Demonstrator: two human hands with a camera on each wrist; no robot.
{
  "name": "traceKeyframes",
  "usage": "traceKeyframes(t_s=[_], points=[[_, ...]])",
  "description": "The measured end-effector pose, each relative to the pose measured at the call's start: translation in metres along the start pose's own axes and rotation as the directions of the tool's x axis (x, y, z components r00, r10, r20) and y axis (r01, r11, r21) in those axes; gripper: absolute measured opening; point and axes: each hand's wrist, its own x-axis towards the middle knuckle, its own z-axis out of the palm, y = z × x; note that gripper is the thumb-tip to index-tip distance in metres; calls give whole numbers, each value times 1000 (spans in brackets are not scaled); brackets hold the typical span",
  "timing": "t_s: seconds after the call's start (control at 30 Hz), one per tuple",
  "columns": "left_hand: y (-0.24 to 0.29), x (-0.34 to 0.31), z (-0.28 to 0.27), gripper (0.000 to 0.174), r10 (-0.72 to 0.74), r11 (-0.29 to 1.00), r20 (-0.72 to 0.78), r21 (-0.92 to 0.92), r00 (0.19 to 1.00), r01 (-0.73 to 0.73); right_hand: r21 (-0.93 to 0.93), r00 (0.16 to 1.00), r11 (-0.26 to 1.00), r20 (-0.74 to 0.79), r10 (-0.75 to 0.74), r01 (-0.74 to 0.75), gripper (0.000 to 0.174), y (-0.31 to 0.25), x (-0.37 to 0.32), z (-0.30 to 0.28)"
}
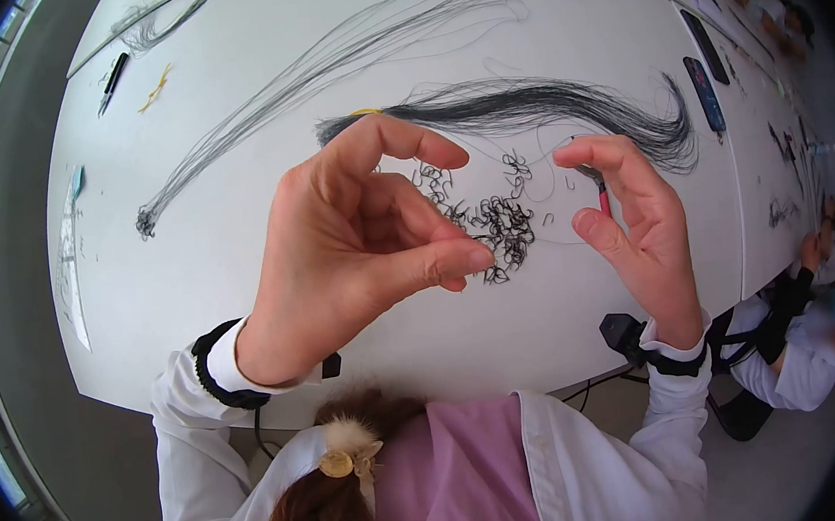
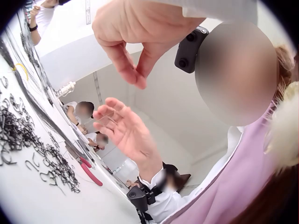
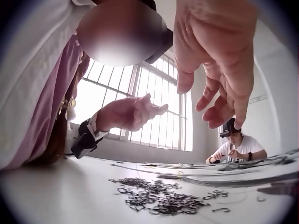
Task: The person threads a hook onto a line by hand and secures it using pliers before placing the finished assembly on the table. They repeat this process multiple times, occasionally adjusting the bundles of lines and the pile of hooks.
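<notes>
My left hand [image 1: 354, 231] is raised over the table, thumb and a fingertip pinched together, index finger arched above. A thin, clear fishing line appears to run from that pinch; any small hook there is hidden by the fingers. Opposite, my right hand [image 1: 639, 209] is raised with thumb and index finger apart and the other fingers loosely bent. In the left wrist view, the fine fishing line [image 2: 106, 117] crosses its fingers. Beneath and between the hands lies a pile of small dark fish hooks [image 1: 505, 232]. Red-handled pliers [image 2: 92, 171] lie beside the pile, partly behind my right fingers in the head view.
A thick bundle of dark line [image 1: 534, 109] with a yellow tie lies beyond the hooks. Thinner strands [image 1: 272, 104] stretch to the left. A black pen-like tool [image 1: 114, 84], a clear ruler [image 1: 73, 269] and phones [image 1: 705, 97] lie toward the edges. Other people sit nearby.
</notes>
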Motion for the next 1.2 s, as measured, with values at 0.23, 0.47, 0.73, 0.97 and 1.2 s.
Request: traceKeyframes(t_s=[0.23,0.47,0.73,0.97,1.2], points=[[2,2,-4,48,-71,988,-44,-141,997,64,606,995,792,99,20,-76,29,-30,19,30],[0,5,-6,50,-135,970,-15,-204,991,129,312,989,942,-112,-95,126,17,-32,23,35],[-1,6,-6,49,-153,962,-8,-230,988,147,163,961,955,-165,-221,247,17,-29,23,35],[-3,3,-5,49,54,998,-43,19,998,-53,101,942,947,-179,-285,306,16,-30,22,36],[-5,0,-6,47,267,950,-41,177,963,-256,227,971,951,-159,-179,212,17,-27,21,31]])
